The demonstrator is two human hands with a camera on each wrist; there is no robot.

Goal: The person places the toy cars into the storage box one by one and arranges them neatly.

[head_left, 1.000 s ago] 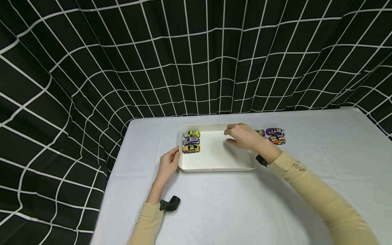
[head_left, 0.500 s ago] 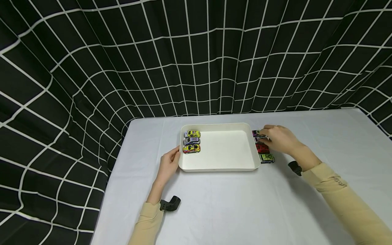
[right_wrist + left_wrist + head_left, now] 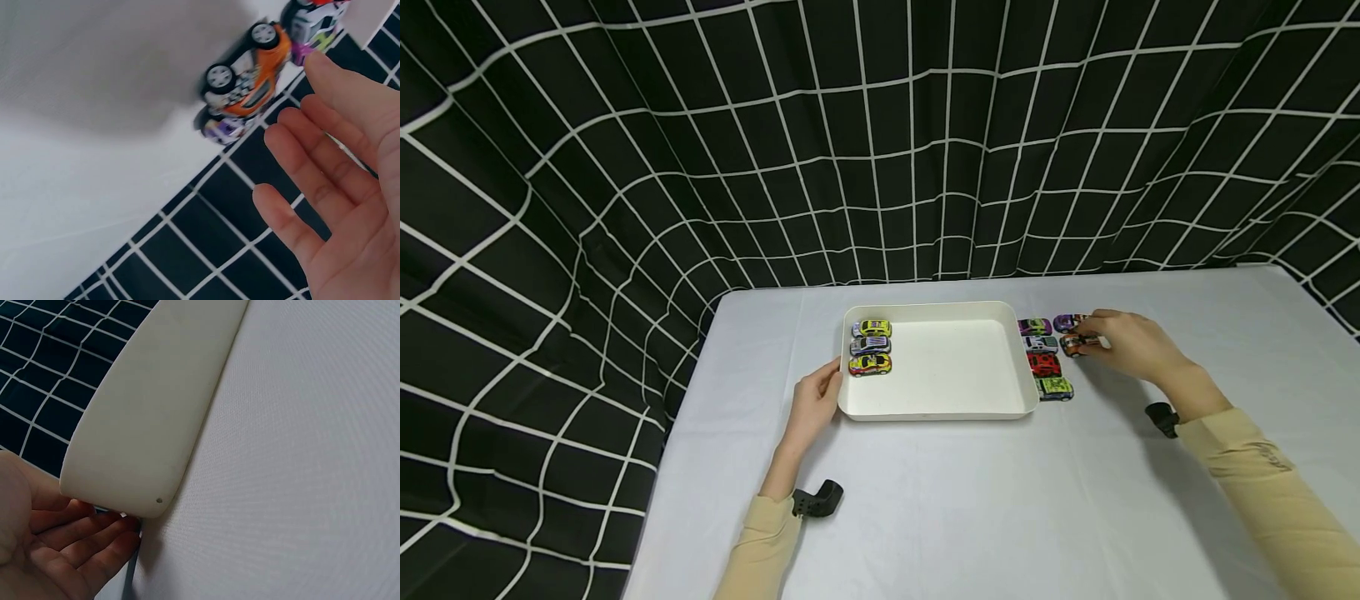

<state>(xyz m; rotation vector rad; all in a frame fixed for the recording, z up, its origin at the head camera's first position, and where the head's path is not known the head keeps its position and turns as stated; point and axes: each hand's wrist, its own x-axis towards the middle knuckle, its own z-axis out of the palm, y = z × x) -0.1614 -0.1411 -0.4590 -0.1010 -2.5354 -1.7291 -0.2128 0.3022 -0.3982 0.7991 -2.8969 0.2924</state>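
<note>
My left hand [image 3: 815, 402] touches the left end of the white tray [image 3: 937, 414], its fingers [image 3: 106, 544] loosely bent against the end wall in the left wrist view. Inside the tray, three toy cars stand along the left end: a yellow one [image 3: 872, 328], a silver one [image 3: 871, 345] and a yellow-and-red one [image 3: 870, 364]. Right of the tray, my right hand [image 3: 1131, 343] reaches beside an orange toy car [image 3: 262, 69] and a purple-and-white toy car [image 3: 226, 129]. Its fingers are spread and relaxed, holding nothing in the right wrist view.
Against the tray's right side stand several more toy cars: a purple one [image 3: 1035, 327], a grey one [image 3: 1040, 343], a red one [image 3: 1043, 364] and a green one [image 3: 1056, 388]. A white cloth [image 3: 955, 517] covers the table; a black gridded curtain [image 3: 880, 192] hangs behind.
My right hand has moved right, from over the tray, past the cars along its right side, to the orange and purple-and-white cars. The left hand has stayed at the tray.
</note>
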